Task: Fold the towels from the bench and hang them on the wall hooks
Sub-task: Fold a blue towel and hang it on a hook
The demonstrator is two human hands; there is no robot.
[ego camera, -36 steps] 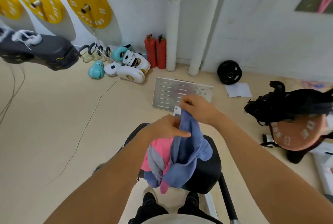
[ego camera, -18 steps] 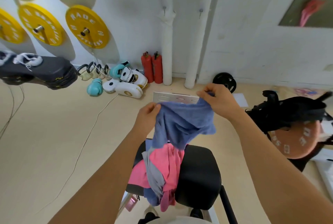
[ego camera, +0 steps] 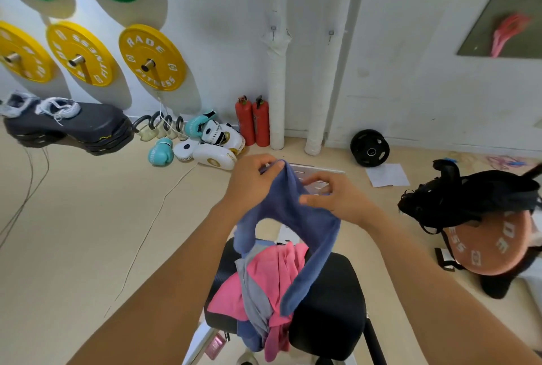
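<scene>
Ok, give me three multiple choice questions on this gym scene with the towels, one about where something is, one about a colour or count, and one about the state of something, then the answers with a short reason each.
1. Where do the red fire extinguishers stand?
A. On the bench
B. On the floor against the wall, left of the white pipes
C. Beside the black weight plate on the right

2. How many yellow weight plates hang on the wall?
A. One
B. Five
C. Three

3. What is the state of the blue towel?
A. Held up in both hands above the bench
B. Hung on a wall hook
C. Lying flat on the floor

Answers:
1 B: the fire extinguishers stand at the wall's foot, just left of the white pipes.
2 C: three yellow weight plates show in a row.
3 A: the left hand and right hand grip the blue towel above the bench, where the pink towel lies.
</scene>
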